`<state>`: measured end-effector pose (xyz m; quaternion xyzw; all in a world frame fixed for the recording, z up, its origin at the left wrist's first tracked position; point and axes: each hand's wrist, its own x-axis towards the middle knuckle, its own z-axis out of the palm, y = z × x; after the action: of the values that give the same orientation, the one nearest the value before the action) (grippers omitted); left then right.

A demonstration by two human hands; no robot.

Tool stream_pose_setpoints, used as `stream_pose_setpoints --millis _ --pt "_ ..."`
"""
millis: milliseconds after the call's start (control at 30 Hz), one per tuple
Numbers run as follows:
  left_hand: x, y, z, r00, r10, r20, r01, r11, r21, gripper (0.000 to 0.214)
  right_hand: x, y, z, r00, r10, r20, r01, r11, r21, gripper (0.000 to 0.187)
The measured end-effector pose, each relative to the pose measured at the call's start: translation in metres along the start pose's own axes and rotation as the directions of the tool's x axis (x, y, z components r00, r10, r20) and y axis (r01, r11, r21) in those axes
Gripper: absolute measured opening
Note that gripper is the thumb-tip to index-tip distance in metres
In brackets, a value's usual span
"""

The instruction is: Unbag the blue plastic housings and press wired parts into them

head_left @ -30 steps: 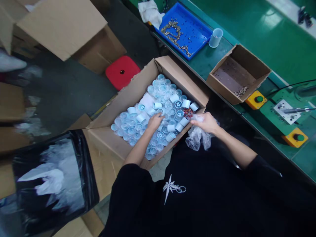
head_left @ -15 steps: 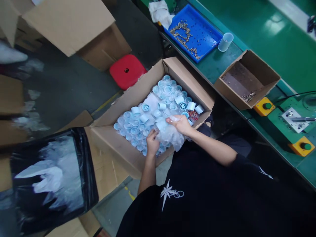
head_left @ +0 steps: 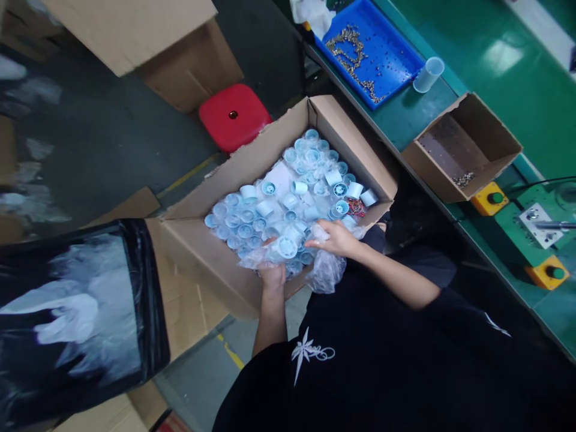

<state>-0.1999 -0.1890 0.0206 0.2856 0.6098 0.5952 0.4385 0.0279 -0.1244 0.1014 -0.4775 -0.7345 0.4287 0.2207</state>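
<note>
An open cardboard box (head_left: 211, 252) holds several small pale-blue and white plastic caps (head_left: 279, 192), some wrapped in clear film. My left hand (head_left: 272, 273) is at the box's near edge, fingers closed on a clear plastic bag (head_left: 326, 273) with caps showing through it. My right hand (head_left: 333, 237) grips the same bag from the right, just above the caps. A bunch of coloured rubber bands (head_left: 356, 207) lies in the box's right corner.
A red stool (head_left: 234, 117) stands beyond the box. On the green bench sit a blue tray (head_left: 396, 54) of small metal parts, a clear cup (head_left: 427, 75), a smaller cardboard box (head_left: 468, 147) and yellow button boxes (head_left: 490, 199). A black bag (head_left: 81, 324) is at left.
My right hand carried the clear bag from the box's right edge over the caps. My left hand drew back from the middle of the box to the near edge and took hold of the bag.
</note>
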Motion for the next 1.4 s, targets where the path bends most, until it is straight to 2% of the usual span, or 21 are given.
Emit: stream_pose_setpoints --millis 67,167,267,333,400,500,567,700,767,833,900,967,1033,1067,1133,1233,1300,1400 --pt "-0.002 0.007 0.012 1.000 0.010 -0.017 -0.010 1.000 0.006 0.047 -0.001 -0.003 0.003 0.997 -0.073 0.021 0.069 0.987 0.146 0.054" --pt "-0.002 0.021 0.030 0.999 0.009 -0.036 -0.011 0.999 -0.041 0.049 0.001 -0.007 -0.004 0.977 -0.212 -0.016 0.208 0.933 0.293 0.041" --pt "0.001 0.032 0.038 0.999 -0.021 -0.032 0.017 0.993 -0.116 0.056 0.002 -0.009 -0.022 0.975 -0.146 -0.170 0.201 0.905 0.376 0.041" --pt "0.002 0.035 0.040 0.999 -0.039 -0.038 0.034 0.992 -0.124 0.061 0.002 -0.010 -0.032 0.970 -0.090 -0.224 0.173 0.908 0.383 0.041" --pt "0.000 0.036 0.042 0.998 -0.052 -0.046 0.046 0.992 -0.121 0.063 0.002 -0.013 -0.035 0.977 -0.116 -0.177 0.169 0.933 0.319 0.039" --pt "-0.006 0.032 0.049 0.996 -0.072 -0.045 0.064 0.986 -0.153 0.057 0.003 -0.018 -0.027 0.976 -0.214 0.033 0.201 0.953 0.224 0.038" --pt "-0.009 0.030 0.052 0.994 -0.100 -0.049 0.087 0.974 -0.211 0.053 0.004 -0.020 -0.022 0.968 -0.243 0.062 0.220 0.942 0.254 0.035" --pt "-0.006 0.028 0.039 0.976 -0.209 -0.062 0.175 0.922 -0.345 0.048 0.005 -0.013 -0.040 0.971 -0.189 -0.147 0.229 0.914 0.334 0.033" --pt "-0.001 0.029 0.027 0.967 -0.233 -0.104 0.177 0.904 -0.388 0.044 0.006 -0.006 -0.054 0.961 -0.239 -0.140 0.267 0.934 0.239 0.030" --pt "0.003 0.031 0.018 0.964 -0.235 -0.125 0.164 0.894 -0.417 0.042 0.007 0.000 -0.059 0.945 -0.322 -0.053 0.326 0.936 0.131 0.029" --pt "0.005 0.035 0.016 0.967 -0.229 -0.108 0.160 0.883 -0.441 0.040 0.007 0.003 -0.052 0.949 -0.315 -0.010 0.314 0.944 0.102 0.033" --pt "0.002 0.038 0.021 0.973 -0.215 -0.080 0.154 0.871 -0.467 0.038 0.007 0.003 -0.035 0.978 -0.204 -0.036 0.207 0.970 0.131 0.037" --pt "-0.003 0.041 0.027 0.981 -0.189 -0.041 0.147 0.863 -0.483 0.037 0.006 -0.001 -0.016 0.991 -0.128 -0.040 0.133 0.975 0.178 0.050" --pt "-0.005 0.042 0.030 0.983 -0.180 -0.022 0.147 0.862 -0.484 0.037 0.006 -0.003 -0.009 0.991 -0.131 -0.032 0.134 0.968 0.214 0.053" --pt "-0.006 0.044 0.031 0.985 -0.175 0.000 0.154 0.865 -0.477 0.037 0.005 -0.008 -0.004 0.985 -0.165 -0.044 0.170 0.936 0.307 0.046" --pt "-0.001 0.048 0.023 0.984 -0.174 -0.026 0.141 0.870 -0.473 0.032 0.005 -0.009 -0.020 0.974 -0.141 -0.180 0.202 0.900 0.387 0.044" --pt "0.005 0.053 0.014 0.987 -0.153 -0.043 0.115 0.872 -0.477 0.025 0.005 -0.008 -0.035 0.961 -0.154 -0.230 0.227 0.913 0.338 0.042" --pt "0.009 0.061 0.007 0.992 -0.122 -0.024 0.094 0.863 -0.497 0.024 0.006 -0.010 -0.045 0.958 -0.240 -0.159 0.268 0.944 0.191 0.047"
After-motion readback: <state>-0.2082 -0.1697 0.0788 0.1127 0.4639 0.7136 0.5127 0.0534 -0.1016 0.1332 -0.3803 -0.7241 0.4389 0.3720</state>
